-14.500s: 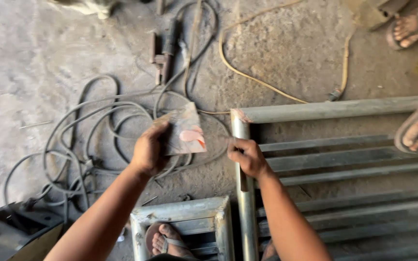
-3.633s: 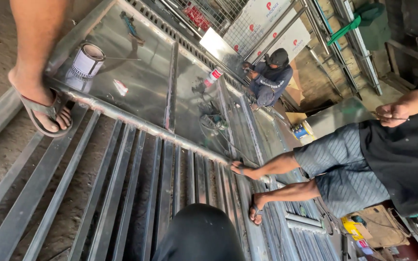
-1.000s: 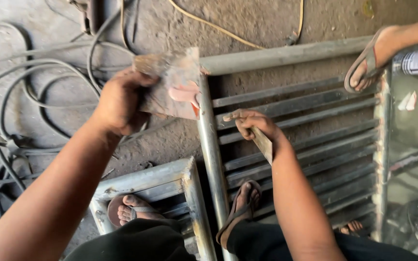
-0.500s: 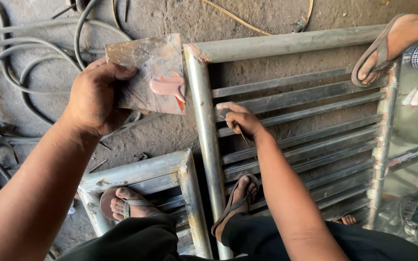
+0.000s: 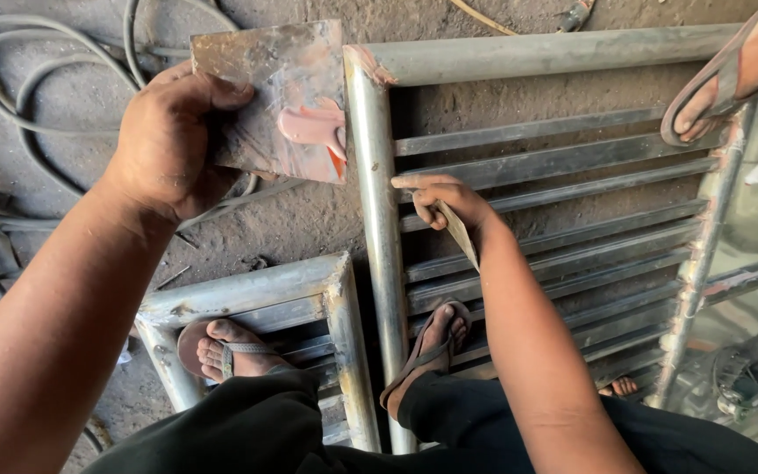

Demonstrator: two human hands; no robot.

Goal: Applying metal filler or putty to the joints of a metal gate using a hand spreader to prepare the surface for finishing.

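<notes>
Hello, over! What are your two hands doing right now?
Left hand grips a flat board smeared with pink putty. Right hand holds a putty knife against the grey metal frame. Nothing between them.

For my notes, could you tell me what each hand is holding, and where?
Left hand grips a putty-smeared board by its left edge; right hand holds a thin scraper blade at its upper end.

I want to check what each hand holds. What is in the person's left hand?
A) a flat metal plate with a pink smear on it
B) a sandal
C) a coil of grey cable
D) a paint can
A: the left hand grips a flat metal plate bearing a pink smear, held beside the grey metal frame.
</notes>
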